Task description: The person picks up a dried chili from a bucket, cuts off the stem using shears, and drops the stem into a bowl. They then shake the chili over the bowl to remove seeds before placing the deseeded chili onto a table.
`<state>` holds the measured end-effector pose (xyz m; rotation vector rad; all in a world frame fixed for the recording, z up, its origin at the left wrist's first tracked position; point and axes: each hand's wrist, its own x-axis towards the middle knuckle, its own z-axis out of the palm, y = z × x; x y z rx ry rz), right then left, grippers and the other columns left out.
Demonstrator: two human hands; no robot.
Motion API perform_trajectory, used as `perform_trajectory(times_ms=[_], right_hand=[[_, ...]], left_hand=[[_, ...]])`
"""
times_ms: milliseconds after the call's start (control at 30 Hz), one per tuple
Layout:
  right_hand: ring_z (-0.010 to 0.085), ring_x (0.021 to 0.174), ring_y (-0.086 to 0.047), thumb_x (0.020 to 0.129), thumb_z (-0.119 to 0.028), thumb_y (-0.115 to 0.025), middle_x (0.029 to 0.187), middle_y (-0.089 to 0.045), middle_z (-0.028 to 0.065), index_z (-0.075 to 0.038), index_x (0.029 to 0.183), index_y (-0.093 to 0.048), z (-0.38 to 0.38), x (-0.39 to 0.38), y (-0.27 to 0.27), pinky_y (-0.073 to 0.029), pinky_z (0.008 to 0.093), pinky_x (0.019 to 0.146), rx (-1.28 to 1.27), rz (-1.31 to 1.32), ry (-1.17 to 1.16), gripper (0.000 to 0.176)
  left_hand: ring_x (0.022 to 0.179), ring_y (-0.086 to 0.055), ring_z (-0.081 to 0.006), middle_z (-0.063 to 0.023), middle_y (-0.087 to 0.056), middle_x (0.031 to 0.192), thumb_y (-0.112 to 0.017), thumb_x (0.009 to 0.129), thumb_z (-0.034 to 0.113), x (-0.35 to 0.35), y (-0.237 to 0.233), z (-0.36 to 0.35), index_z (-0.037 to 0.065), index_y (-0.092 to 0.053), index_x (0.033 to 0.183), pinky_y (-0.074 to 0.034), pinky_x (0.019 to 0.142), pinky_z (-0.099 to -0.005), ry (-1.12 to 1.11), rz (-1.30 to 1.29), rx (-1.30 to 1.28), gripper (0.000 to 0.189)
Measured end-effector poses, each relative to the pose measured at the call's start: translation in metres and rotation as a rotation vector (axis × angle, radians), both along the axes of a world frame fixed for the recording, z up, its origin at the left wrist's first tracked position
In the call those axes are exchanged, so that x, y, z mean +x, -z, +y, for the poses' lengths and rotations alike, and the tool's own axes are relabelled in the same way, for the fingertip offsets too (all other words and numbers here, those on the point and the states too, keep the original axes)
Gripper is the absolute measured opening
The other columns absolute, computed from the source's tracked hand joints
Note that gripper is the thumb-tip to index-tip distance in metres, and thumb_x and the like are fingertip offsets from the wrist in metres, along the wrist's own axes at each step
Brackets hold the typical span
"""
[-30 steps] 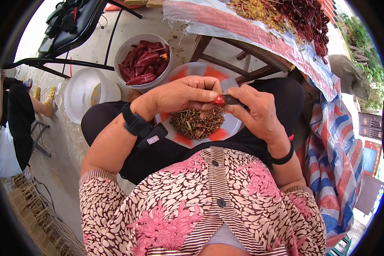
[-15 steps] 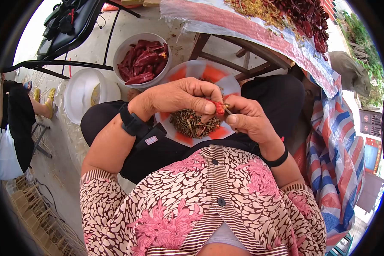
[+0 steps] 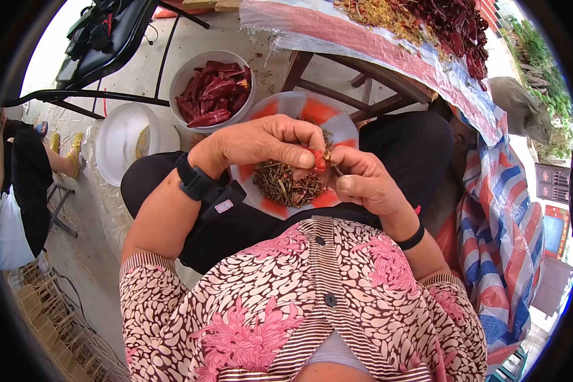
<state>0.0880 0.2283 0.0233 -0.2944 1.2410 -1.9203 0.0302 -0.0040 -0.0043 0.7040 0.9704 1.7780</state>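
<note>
My left hand (image 3: 270,145), with a black band on its wrist, pinches a small red chili piece (image 3: 319,162) between thumb and forefinger. Close on its right, my right hand (image 3: 366,178) has thumb and forefinger closed around something thin at the chili's yellowish end; too little of it shows to name it. Both hands are above a red-and-white basin (image 3: 275,209) resting at the lap. Inside the basin lies a heap of thin brown-green stems (image 3: 286,184), partly hidden by the hands.
A white bowl of dried red chilies (image 3: 213,95) stands beyond the left forearm, beside a white tub (image 3: 118,143). A black chair (image 3: 118,54) is upper left. Striped sheeting (image 3: 363,35) bears more chilies. Another person's legs (image 3: 35,172) show far left.
The red chili piece and my left fingertips have shifted slightly left. My right hand has turned a little and its fingertips have moved slightly left.
</note>
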Motion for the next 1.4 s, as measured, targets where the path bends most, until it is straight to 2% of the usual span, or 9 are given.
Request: perform_trajectory(times_ms=[200,467,767,833,967,1133,1233,1333,1400], right_hand=[[0.0062,0.088,-0.053,0.089,-0.02,-0.067,0.096,-0.058,-0.0001,0.0,0.109,-0.058,-0.005,0.009,-0.012,-0.044,0.0224,0.079,0.183,0.103,0.128,0.03],[0.0065,0.08,-0.054,0.086,-0.022,-0.07,0.09,-0.062,0.0027,0.0,0.103,-0.059,-0.007,0.012,-0.006,-0.045,0.0228,0.071,0.74,0.754,0.203,0.03],[0.0038,0.084,-0.047,0.091,-0.017,-0.063,0.091,-0.051,-0.0057,-0.001,0.105,-0.058,0.001,0.01,-0.004,-0.041,0.0204,0.075,0.221,0.147,0.067,0.022],[0.0104,0.082,-0.056,0.09,-0.022,-0.064,0.089,-0.058,0.0001,-0.002,0.104,-0.059,0.003,0.011,0.011,-0.045,0.0262,0.074,0.309,0.259,0.024,0.025],[0.038,0.085,-0.062,0.083,-0.032,-0.063,0.091,-0.064,0.0194,-0.006,0.103,-0.054,0.002,0.017,0.037,-0.047,0.0471,0.072,1.173,0.858,-0.236,0.034],[0.0356,0.087,-0.062,0.083,-0.031,-0.062,0.09,-0.063,0.0161,-0.006,0.101,-0.053,0.007,0.02,0.046,-0.048,0.0471,0.069,1.094,0.982,-0.24,0.031],[0.0345,0.089,-0.061,0.084,-0.032,-0.061,0.09,-0.063,0.0141,-0.007,0.101,-0.054,0.012,0.012,0.035,-0.048,0.0459,0.071,1.118,0.952,-0.209,0.031],[0.0325,0.092,-0.061,0.085,-0.034,-0.062,0.096,-0.061,0.013,-0.008,0.108,-0.056,0.025,-0.002,0.013,-0.047,0.043,0.077,1.051,0.899,0.047,0.035],[0.0294,0.09,-0.062,0.08,-0.028,-0.069,0.098,-0.062,0.0139,-0.005,0.108,-0.061,0.043,-0.022,0.001,-0.049,0.0355,0.08,1.069,0.976,0.319,0.037]], left_hand=[[0.069,-0.055,-0.0065,0.0003,-0.059,0.078,-0.065,0.09,0.021,0.002,0.0,0.002,0.003,-0.06,0.093,-0.045,0.062,-0.0217,-0.022,0.051,-0.076,0.019],[0.068,-0.05,-0.0043,0.0021,-0.058,0.075,-0.064,0.09,0.022,0.001,0.001,0.005,0.003,-0.062,0.091,-0.041,0.063,-0.02,-0.03,0.137,-0.206,0.019],[0.084,-0.055,-0.009,0.001,-0.061,0.09,-0.063,0.091,0.021,0.0,0.015,0.001,0.003,-0.064,0.099,-0.044,0.076,-0.024,0.089,0.247,-0.3,0.02],[0.085,-0.056,-0.0126,-0.002,-0.062,0.092,-0.064,0.088,0.018,-0.007,0.024,-0.005,0.002,-0.064,0.099,-0.045,0.077,-0.0267,-0.033,0.536,-0.511,0.02],[0.092,-0.061,-0.0301,-0.0118,-0.066,0.096,-0.063,0.081,0.023,-0.023,0.046,-0.029,0.007,-0.066,0.095,-0.047,0.079,-0.0393,-0.241,1.005,-1.088,0.021],[0.09,-0.063,-0.0312,-0.0101,-0.065,0.09,-0.065,0.077,0.021,-0.046,0.075,-0.062,0.013,-0.067,0.091,-0.047,0.074,-0.0457,-0.613,1.266,-1.422,0.016],[0.099,-0.058,-0.0313,-0.011,-0.063,0.1,-0.067,0.075,0.018,-0.059,0.078,-0.072,0.014,-0.064,0.101,-0.044,0.079,-0.0476,-0.712,1.292,-1.647,0.027],[0.107,-0.052,-0.0322,-0.0118,-0.059,0.109,-0.068,0.072,0.015,-0.065,0.084,-0.072,0.015,-0.061,0.112,-0.041,0.087,-0.0472,-0.859,1.437,-1.726,0.04],[0.107,-0.053,-0.0318,-0.0136,-0.059,0.112,-0.067,0.072,0.017,-0.065,0.081,-0.064,0.015,-0.061,0.114,-0.041,0.088,-0.0462,-0.661,1.346,-1.737,0.042]])
